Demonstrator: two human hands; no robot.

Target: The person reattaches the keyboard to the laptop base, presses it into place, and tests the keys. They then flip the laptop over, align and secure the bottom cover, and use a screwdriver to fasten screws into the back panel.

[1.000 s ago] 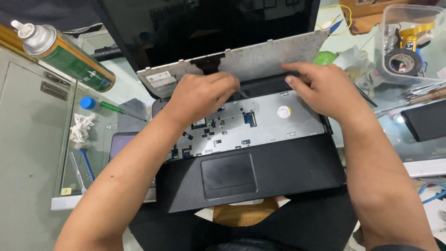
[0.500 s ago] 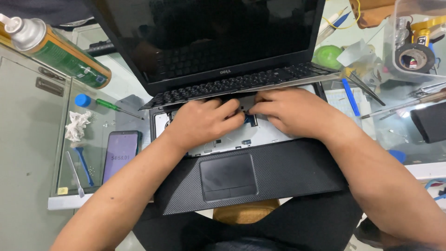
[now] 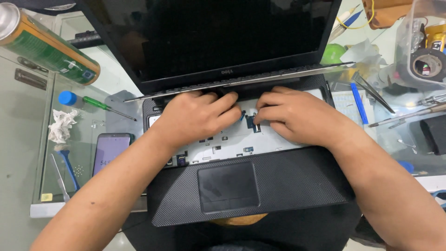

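Now | left hand [image 3: 197, 116], right hand [image 3: 290, 114]: fingers curled, seemingly pinching flat keyboard [image 3: 241, 80] | textured palmrest [image 3: 297, 181].

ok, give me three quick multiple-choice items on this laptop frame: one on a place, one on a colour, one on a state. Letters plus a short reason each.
1. Where is the smartphone?
A. on the glass table left of the laptop
B. on the trackpad
C. on the laptop screen

2. What colour is the screwdriver shaft grip, next to its blue cap?
A. red
B. green
C. yellow

3. How does the keyboard sit?
A. flat and seated in its bay
B. lifted and tilted up toward the screen, bay exposed
C. lying off the laptop on the table

Answers: 1 A, it lies on the glass by the left forearm. 2 B, the grip behind the blue cap is green. 3 B, the left hand and right hand rest on the bare metal bay beneath the raised keyboard.
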